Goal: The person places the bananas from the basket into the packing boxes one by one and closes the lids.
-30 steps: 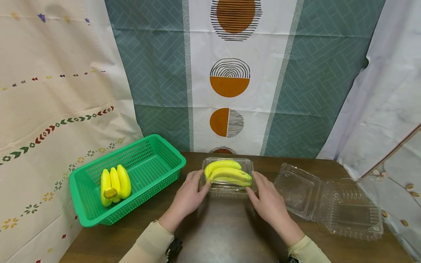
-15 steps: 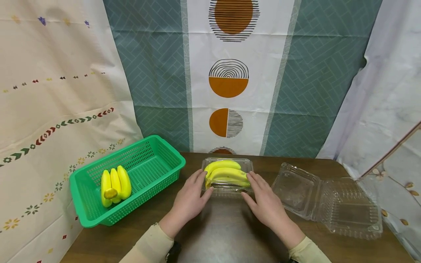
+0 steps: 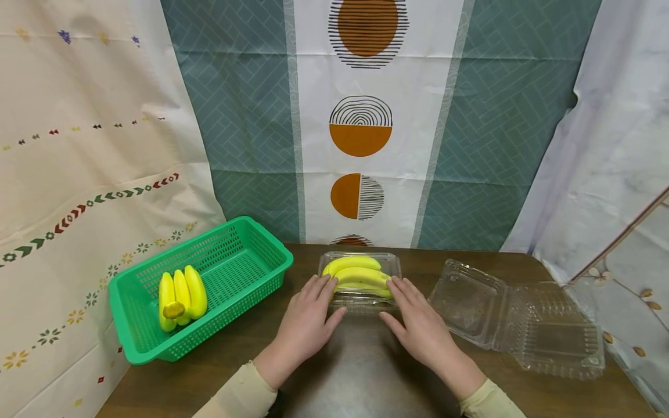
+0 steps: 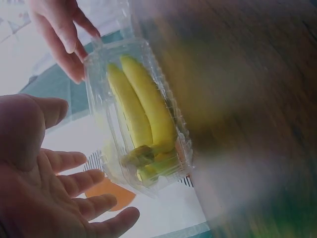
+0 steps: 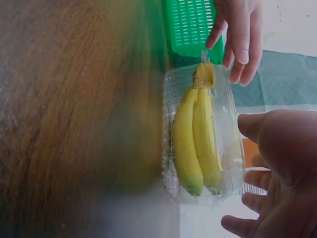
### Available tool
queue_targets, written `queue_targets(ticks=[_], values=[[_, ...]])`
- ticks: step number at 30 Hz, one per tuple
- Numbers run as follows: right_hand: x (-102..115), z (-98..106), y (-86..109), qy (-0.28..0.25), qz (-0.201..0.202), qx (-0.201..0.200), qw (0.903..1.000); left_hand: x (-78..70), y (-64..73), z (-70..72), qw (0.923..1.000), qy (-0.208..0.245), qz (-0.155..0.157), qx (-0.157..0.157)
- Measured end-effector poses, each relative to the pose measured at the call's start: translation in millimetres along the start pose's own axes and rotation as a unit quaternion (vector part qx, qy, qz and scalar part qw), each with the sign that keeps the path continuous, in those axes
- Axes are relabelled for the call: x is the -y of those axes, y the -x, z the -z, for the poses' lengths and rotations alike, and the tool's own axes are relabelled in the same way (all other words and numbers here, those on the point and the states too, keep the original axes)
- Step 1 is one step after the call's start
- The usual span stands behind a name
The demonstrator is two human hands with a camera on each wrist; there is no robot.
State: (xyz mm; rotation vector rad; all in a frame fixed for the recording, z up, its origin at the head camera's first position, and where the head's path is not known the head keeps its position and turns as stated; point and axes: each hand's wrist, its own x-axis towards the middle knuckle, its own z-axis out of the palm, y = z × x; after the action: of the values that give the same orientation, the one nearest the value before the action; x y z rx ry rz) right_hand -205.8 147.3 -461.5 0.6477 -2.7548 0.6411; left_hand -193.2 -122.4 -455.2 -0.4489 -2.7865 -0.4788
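Observation:
A lidded clear plastic clamshell box (image 3: 360, 303) stands at the back middle of the table, with a bunch of bananas (image 3: 360, 278) showing through it. My left hand (image 3: 305, 318) is at its front left corner, fingers extended and thumb spread. On the opposite side, my right hand (image 3: 422, 320) has its fingertips near the front right corner. Neither hand grips anything. In the left wrist view, the bananas (image 4: 143, 106) lie inside the box, and the left fingers are apart from it. The right wrist view shows the right hand (image 5: 282, 163) beside the box, fingers spread.
On the left stands a green plastic basket (image 3: 232, 303) with another bunch of bananas (image 3: 183, 296) inside. An unfolded clear clamshell box (image 3: 465, 305) lies on the right of the brown table (image 3: 360, 377). Curtains (image 3: 251, 116) hang behind the table.
Both hands have let go of the box's sides and drawn back toward me, thumbs coming off its front. The box and its bananas have stayed in place.

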Motion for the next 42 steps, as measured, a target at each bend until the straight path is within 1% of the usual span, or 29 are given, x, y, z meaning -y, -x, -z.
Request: queue_targets(ticks=[8, 17, 32, 42], values=[[0.2, -1.0, 3.8, 0.002, 0.014, 0.008, 0.9999, -2.8, 2.9, -2.2, 0.9995, -0.029, -0.012, 0.006], [0.5, -1.5, 5.4, -0.001, 0.022, 0.014, 0.9997, -5.4, 4.4, -3.3, 0.9990, -0.037, -0.013, 0.023], [1.0, -1.1, 5.8, 0.007, 0.033, 0.016, 0.9993, -5.4, 6.4, -4.6, 0.9985, -0.047, -0.026, 0.012], [1.4, -3.0, 1.6, 0.009, 0.027, 0.024, 0.9993, -3.1, 5.4, -5.4, 0.9985, -0.046, -0.026, 0.008]])
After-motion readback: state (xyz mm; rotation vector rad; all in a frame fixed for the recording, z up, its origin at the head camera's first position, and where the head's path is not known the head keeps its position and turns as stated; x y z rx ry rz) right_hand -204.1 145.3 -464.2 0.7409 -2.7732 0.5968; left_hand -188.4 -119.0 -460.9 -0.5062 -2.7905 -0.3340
